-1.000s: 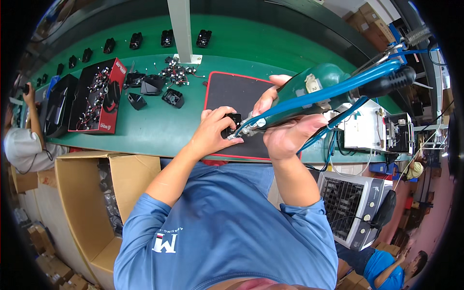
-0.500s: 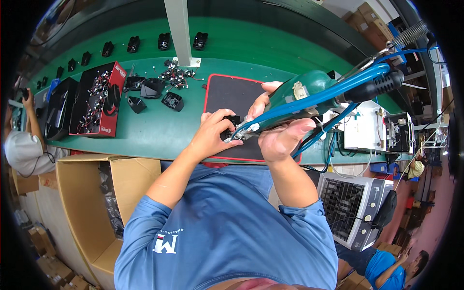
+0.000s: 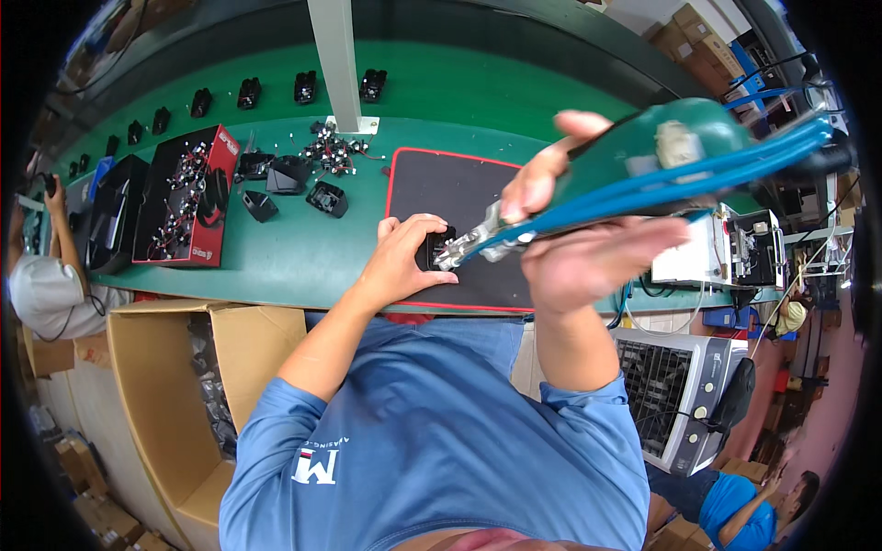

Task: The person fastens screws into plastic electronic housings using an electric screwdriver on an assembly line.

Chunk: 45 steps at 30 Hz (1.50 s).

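Observation:
My left hand [image 3: 404, 257] is closed around a small black plastic housing [image 3: 438, 246] on the black mat, with thumb and fingers on either side. Most of the housing is hidden by the hand and by the tool's tip. A green hand-held power tool [image 3: 643, 151], with a metal nose and blue hoses [image 3: 680, 179] along it, leans in from the upper right. Its nose points down at the housing beside my left thumb; whether the tip touches cannot be seen. My right hand [image 3: 560, 262] grips the tool near its front, fingers round the far side, partly smeared by motion.
A red-edged black mat [image 3: 441, 179] covers the green bench [image 3: 294, 266]. To the left lie loose black housings [image 3: 326, 197], wired parts [image 3: 335, 147] and a red box [image 3: 220, 147]. An open carton [image 3: 257, 349] stands below left, an air cooler [image 3: 652, 386] below right. Other people work nearby.
The tool's body has swung up and right, with my right hand moving along with it. Its nose stays by the housing; my left hand has hardly moved.

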Available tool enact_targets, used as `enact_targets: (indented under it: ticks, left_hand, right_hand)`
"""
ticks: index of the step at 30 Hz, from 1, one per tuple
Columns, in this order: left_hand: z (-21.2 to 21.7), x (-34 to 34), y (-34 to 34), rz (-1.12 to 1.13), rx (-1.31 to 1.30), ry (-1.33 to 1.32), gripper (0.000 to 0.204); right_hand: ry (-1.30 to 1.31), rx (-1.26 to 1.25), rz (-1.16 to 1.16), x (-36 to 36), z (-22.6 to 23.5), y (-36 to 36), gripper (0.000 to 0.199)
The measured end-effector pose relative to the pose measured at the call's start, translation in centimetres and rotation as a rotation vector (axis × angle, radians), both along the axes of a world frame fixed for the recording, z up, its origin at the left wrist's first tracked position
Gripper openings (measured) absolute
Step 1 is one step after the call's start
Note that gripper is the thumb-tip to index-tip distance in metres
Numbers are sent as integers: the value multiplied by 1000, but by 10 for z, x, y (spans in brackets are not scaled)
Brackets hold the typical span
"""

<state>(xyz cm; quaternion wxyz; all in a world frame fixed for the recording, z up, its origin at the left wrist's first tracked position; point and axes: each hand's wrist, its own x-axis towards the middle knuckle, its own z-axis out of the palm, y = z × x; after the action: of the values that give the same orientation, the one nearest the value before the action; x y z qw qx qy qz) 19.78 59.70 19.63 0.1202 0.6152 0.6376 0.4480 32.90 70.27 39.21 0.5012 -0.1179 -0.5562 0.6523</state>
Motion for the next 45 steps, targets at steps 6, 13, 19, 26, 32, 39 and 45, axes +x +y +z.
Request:
enact_targets:
  ticks: [6,13,19,26,32,39,45]
  left_hand:
    - [4,2,-2,-1,-32,-25,82]
    - [1,2,-4,-36,42,3,82]
    - [-1,1,-2,-31,55,11,81]
    - [1,0,-4,-32,27,-21,82]
    - [1,0,-3,-16,28,-53,82]
    - [11,-12,17,-16,-37,44,90]
    - [44,-80,142,201,-213,298,81]
  right_hand:
    - [-6,25,-37,-11,-26,3,117]
    - [-131,50,30,-16,-62,-9,116]
    - [-145,60,24,-19,-63,-10,117]
    - [-143,52,31,-19,-74,-11,113]
    - [-159,-6,94,-23,-70,-10,112]
    - [105,124,42,15,29,27,107]
    - [-60,123,-72,49,-15,21,89]
